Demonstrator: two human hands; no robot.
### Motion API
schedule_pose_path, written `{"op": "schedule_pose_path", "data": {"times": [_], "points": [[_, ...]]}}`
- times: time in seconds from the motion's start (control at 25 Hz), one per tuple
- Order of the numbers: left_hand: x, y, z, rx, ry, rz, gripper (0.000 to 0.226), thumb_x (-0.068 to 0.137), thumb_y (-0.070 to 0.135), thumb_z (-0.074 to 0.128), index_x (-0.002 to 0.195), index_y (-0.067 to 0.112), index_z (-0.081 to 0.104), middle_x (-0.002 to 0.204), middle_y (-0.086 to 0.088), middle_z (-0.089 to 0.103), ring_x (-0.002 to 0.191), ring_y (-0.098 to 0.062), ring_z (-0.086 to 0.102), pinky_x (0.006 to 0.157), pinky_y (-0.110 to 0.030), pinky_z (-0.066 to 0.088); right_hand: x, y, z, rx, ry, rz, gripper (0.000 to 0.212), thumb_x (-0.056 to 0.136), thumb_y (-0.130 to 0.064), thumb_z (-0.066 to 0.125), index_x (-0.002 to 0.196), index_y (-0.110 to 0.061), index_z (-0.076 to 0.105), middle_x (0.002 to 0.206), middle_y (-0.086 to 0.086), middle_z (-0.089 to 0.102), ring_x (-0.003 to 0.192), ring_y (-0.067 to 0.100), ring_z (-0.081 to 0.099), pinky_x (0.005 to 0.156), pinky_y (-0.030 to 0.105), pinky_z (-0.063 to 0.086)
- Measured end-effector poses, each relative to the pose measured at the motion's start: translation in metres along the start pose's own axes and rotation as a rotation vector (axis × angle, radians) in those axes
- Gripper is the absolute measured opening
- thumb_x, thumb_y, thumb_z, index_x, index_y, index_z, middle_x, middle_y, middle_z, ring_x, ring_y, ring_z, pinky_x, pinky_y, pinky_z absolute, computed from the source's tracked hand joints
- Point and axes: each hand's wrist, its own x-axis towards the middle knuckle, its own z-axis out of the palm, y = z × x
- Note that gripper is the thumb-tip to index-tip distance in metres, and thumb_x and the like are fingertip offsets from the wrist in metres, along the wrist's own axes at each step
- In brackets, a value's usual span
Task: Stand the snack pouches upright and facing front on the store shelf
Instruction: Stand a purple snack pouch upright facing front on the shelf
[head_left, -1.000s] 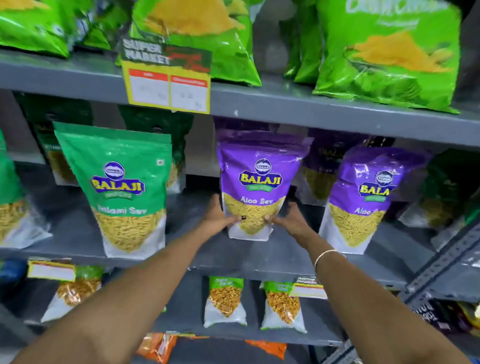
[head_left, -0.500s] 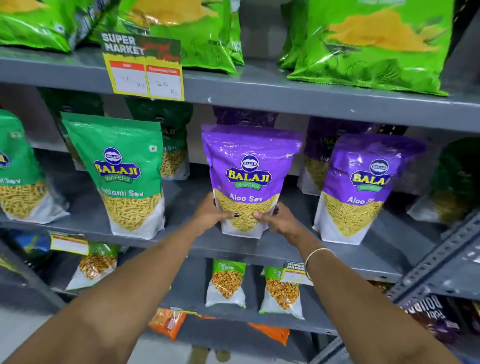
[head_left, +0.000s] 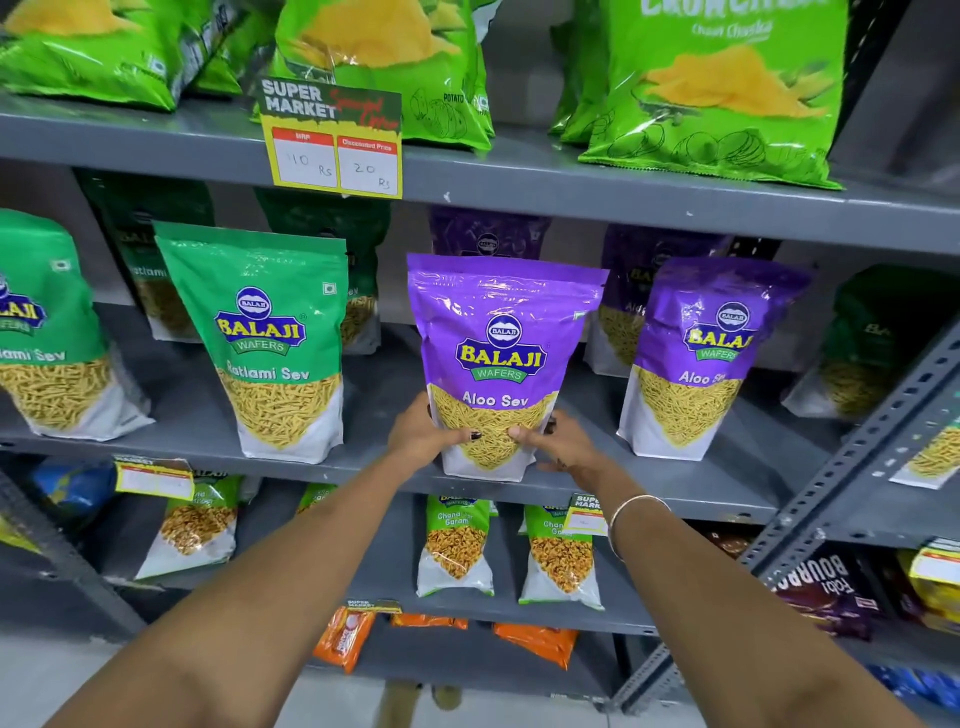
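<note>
Aloo Sev pouch (head_left: 496, 364), purple, stands at the centre of the frame on the middle shelf (head_left: 208, 447), near its front edge, label facing out. Both hands are on its lower part: the left hand (head_left: 423, 434) wraps the lower left corner with its thumb (head_left: 465, 435) laid across the clear window, and the right hand (head_left: 553, 444) cups the lower right corner, thumb also on the front. The fingers are curled partly closed around the pouch's sides; those behind it cannot be seen. Gripping low at both corners likely lets the person square the flat base on the shelf and turn the face forward without crushing the top.

To the right a second Aloo Sev pouch (head_left: 711, 358) stands slightly turned, its label partly cut by the fold. To the left a green Ratlami Sev pouch (head_left: 283, 343) stands upright and front-facing, and another green pouch (head_left: 47, 338) is cut off by the left edge of the frame.

Behind the front row, more pouches sit in shadow; their labels are hard to read, and whether they stand straight cannot be told. A dark green pouch (head_left: 878, 343) at far right is dim and partly blocked by a shelving upright (head_left: 852, 467). A price tag (head_left: 335, 145) hangs from the top shelf at upper centre, its handwriting only partly legible. Whether the held pouch's base rests fully on the shelf cannot be told, as the hands cover its corners.
</note>
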Motion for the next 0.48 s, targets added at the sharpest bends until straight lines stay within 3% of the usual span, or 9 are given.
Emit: {"op": "schedule_pose_path", "data": {"times": [0.12,0.28,0.48], "points": [[0.0008,-0.0005,-0.0001,0.015,-0.005,-0.001,0.067,0.063,0.021,0.083,0.122,0.013,0.051,0.127,-0.009,0.063,0.116,-0.028,0.059,0.099,-0.042,0.048,-0.0024,-0.0019,0.0019,0.003,0.003,-0.013,0.048,0.081,-0.024,0.07,0.123,-0.017,0.048,0.12,0.004,0.059,0.11,0.023,0.057,0.084,0.04,0.053],[0.0011,-0.0012,0.0006,0.055,0.007,-0.012,0.07,0.062,0.026,0.083,0.123,0.013,0.05,0.128,-0.009,0.063,0.117,-0.029,0.058,0.1,-0.045,0.048,-0.0038,-0.0046,0.0034,0.018,-0.039,-0.057,0.039,0.086,-0.015,0.064,0.121,-0.016,0.049,0.113,0.001,0.057,0.085,0.005,0.058,0.059,0.019,0.044],[0.0014,-0.0003,0.0016,0.086,0.019,-0.008,0.072,0.063,0.029,0.083,0.124,0.013,0.048,0.13,-0.008,0.061,0.119,-0.029,0.057,0.1,-0.047,0.047,0.0,-0.0038,0.002,0.011,-0.045,-0.017,0.031,0.086,-0.019,0.064,0.112,-0.021,0.047,0.114,0.001,0.057,0.103,0.018,0.053,0.063,0.023,0.047]]}}
